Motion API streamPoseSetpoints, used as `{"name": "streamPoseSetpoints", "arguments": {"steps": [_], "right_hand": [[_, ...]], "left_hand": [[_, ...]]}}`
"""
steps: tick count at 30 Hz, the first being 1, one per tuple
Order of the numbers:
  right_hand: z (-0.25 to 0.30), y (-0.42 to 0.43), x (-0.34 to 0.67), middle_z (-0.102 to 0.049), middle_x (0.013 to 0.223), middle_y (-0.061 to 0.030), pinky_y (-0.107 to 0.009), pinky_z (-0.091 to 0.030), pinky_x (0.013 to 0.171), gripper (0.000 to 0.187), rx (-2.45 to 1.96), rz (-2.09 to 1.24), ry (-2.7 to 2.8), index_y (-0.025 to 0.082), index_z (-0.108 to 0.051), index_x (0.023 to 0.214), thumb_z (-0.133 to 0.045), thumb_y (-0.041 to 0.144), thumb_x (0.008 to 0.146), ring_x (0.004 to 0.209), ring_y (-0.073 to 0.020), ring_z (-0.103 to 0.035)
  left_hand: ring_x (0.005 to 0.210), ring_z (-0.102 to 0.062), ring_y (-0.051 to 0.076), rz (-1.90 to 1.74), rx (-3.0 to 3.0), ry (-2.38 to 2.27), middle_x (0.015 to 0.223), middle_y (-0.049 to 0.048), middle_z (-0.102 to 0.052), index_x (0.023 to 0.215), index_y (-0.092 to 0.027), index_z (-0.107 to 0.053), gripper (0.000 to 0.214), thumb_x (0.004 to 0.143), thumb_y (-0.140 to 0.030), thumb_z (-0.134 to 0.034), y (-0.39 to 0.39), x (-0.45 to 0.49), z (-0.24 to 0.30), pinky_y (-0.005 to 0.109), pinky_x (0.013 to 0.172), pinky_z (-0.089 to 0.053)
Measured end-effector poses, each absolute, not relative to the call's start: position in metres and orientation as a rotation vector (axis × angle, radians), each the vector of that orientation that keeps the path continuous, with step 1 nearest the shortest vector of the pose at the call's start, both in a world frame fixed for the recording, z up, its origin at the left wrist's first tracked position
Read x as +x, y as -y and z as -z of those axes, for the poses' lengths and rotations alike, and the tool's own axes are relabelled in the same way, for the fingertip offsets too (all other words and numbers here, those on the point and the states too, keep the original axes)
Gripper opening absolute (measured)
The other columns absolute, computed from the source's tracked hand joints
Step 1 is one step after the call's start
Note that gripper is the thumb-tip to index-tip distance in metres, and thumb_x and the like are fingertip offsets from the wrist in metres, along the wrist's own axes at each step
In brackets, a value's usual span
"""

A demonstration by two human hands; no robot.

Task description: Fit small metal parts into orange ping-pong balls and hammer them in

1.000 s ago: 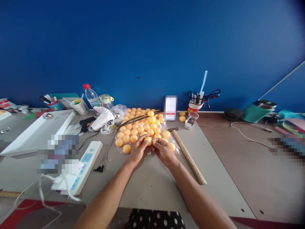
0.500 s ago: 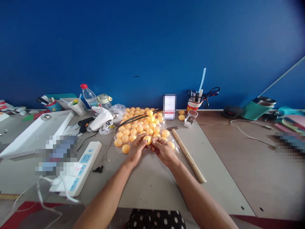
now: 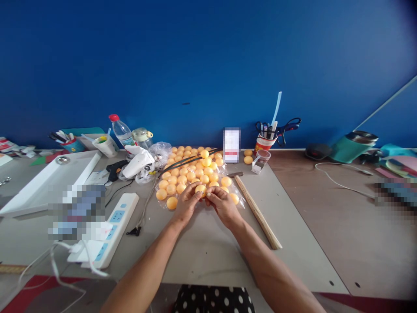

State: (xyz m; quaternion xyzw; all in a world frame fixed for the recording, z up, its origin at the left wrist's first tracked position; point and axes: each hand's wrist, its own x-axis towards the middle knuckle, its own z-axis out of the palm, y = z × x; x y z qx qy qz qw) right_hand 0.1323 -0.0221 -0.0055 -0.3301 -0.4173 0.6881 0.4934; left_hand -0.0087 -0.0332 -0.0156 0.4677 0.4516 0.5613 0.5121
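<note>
An orange ping-pong ball (image 3: 201, 189) is held in my left hand (image 3: 188, 203), with the fingers wrapped round its far side and the thumb in front. A small dark spot shows on the ball's near face. Close to its right side, my right hand (image 3: 224, 204) is closed in a pinch; whatever sits between thumb and finger is too small to make out. Just beyond both hands, several more orange balls (image 3: 204, 179) lie massed together on clear plastic, with dark strips (image 3: 185, 161) across them.
A wooden-handled hammer (image 3: 257, 211) lies to the right. At left are a power strip (image 3: 114, 232), a white tray (image 3: 83, 171), a glue gun (image 3: 114, 170) and a bottle (image 3: 122, 130). Behind stand a phone (image 3: 231, 145) and a red cup of pens (image 3: 263, 144).
My hands stay almost in place. The ball has turned or shifted very slightly in my left fingers, and my right fingertips have moved a touch left.
</note>
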Motion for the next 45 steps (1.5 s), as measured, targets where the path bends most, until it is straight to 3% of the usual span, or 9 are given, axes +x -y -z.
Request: {"name": "streamPoseSetpoints", "arguments": {"steps": [45], "right_hand": [[0.005,0.024,0.131,-0.056,0.059,0.0031,-0.026,-0.038,0.061,0.020,-0.883,-1.657,1.009,0.018,-0.057,0.071,-0.069,0.035,0.070,0.058,-0.0120,-0.050]], "left_hand": [[0.106,-0.064,0.024,-1.376,1.260,-1.175,0.112,0.0090,-0.069,0.109,-0.018,-0.062,0.040,0.079,-0.044,-0.066,0.035,-0.008,0.013,0.036,0.090,-0.053]]}}
